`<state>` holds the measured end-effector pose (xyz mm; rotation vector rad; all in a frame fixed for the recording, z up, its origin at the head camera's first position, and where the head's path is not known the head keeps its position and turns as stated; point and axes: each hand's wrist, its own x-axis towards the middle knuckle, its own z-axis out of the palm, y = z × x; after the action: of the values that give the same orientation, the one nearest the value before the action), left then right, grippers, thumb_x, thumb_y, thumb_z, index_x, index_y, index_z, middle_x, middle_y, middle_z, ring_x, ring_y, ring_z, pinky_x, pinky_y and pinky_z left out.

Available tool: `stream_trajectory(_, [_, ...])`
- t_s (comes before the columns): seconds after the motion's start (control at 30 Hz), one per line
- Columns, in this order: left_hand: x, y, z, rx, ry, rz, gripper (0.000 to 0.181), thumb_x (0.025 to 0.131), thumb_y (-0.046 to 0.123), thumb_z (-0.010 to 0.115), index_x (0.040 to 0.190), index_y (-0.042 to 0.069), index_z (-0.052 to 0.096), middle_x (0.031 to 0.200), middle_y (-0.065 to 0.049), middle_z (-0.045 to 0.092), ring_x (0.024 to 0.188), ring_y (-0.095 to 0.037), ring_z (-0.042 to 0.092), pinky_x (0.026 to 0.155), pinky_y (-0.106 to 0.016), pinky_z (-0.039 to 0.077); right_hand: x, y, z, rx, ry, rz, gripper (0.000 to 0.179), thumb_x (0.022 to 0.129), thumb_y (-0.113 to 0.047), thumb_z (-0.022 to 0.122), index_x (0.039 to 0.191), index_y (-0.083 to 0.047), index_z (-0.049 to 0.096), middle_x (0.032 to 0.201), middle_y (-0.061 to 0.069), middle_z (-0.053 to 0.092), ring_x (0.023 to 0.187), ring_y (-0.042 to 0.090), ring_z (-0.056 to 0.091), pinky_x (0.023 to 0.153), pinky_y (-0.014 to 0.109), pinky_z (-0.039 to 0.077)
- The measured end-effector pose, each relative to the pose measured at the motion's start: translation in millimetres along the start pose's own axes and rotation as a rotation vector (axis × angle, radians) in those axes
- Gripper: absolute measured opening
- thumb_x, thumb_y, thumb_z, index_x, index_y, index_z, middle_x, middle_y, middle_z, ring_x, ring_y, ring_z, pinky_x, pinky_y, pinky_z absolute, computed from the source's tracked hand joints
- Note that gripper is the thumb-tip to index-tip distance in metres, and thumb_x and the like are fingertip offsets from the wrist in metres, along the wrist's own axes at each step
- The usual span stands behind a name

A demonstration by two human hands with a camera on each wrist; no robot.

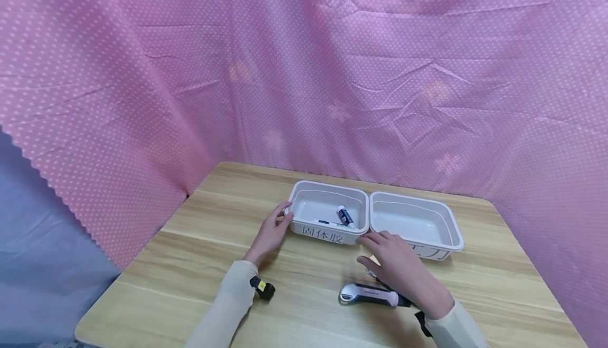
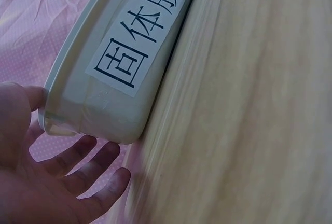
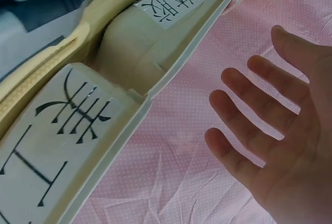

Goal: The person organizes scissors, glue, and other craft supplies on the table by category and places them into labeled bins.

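A white plastic bin (image 1: 328, 187) with a label of Chinese characters stands on the table, a blue-and-white glue stick (image 1: 345, 216) lying in it. My left hand (image 1: 271, 232) touches this bin's left end, thumb at the rim and the other fingers loosely extended beside the corner. Fingers spread and holding nothing, my right hand (image 1: 399, 263) hovers in front of the bins. Beneath it lies a grey-and-black utility knife (image 1: 368, 294). Behind that, other tools are mostly hidden by the hand; a yellowish ridged piece (image 3: 52, 63) shows in the right wrist view.
A second labelled white bin (image 1: 413, 197) adjoins the first on its right. Both stand toward the back of the wood-grain table (image 1: 190, 274). Pink dotted cloth (image 1: 294, 73) hangs behind and along the sides.
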<state>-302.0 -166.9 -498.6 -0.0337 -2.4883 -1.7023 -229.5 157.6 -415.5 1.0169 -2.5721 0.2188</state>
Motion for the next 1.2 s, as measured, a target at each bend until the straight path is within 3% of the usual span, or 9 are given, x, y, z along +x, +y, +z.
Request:
stream_trajectory(0.33, [0.8, -1.8, 2.3, -0.015, -0.012, 0.000, 0.052, 0.107, 0.042, 0.052, 0.155, 0.024, 0.044, 0.145, -0.019, 0.053, 0.120, -0.034, 0.063, 0.105, -0.052, 0.051, -28.2, 2.7, 4.5, 0.006, 0.000, -0.088, 0.040, 0.089, -0.030, 0.080, 0.124, -0.013, 0.071, 0.117, 0.002, 0.073, 0.107, 0.024, 0.068, 0.093, 0.045, 0.056])
stream_trajectory(0.53, [0.8, -3.1, 3.1, -0.011, -0.007, -0.035, 0.051, 0.107, 0.045, 0.051, 0.155, 0.030, 0.044, 0.147, -0.015, 0.052, 0.122, -0.033, 0.061, 0.107, -0.052, 0.050, -39.7, 0.4, 6.7, -0.010, -0.033, -0.108, 0.040, 0.089, -0.031, 0.080, 0.123, -0.013, 0.071, 0.114, 0.002, 0.072, 0.106, 0.024, 0.068, 0.090, 0.044, 0.057])
stream_trajectory(0.93, [1.2, -1.4, 0.9, -0.011, 0.006, -0.010, 0.053, 0.106, 0.043, 0.052, 0.155, 0.023, 0.044, 0.146, -0.019, 0.053, 0.116, -0.032, 0.064, 0.103, -0.050, 0.052, -43.8, -3.6, 12.6, 0.004, -0.170, -0.070, 0.040, 0.088, -0.034, 0.079, 0.122, -0.015, 0.071, 0.119, 0.004, 0.072, 0.111, 0.026, 0.066, 0.094, 0.048, 0.056])
stream_trajectory(1.2, [0.4, 1.3, 1.8, -0.015, -0.005, -0.005, 0.053, 0.107, 0.041, 0.052, 0.156, 0.023, 0.043, 0.146, -0.019, 0.053, 0.116, -0.032, 0.064, 0.103, -0.050, 0.052, -46.3, -6.6, 16.9, -0.019, -0.204, -0.088, 0.040, 0.081, -0.028, 0.085, 0.116, -0.015, 0.072, 0.119, 0.008, 0.071, 0.109, 0.030, 0.066, 0.092, 0.051, 0.057])
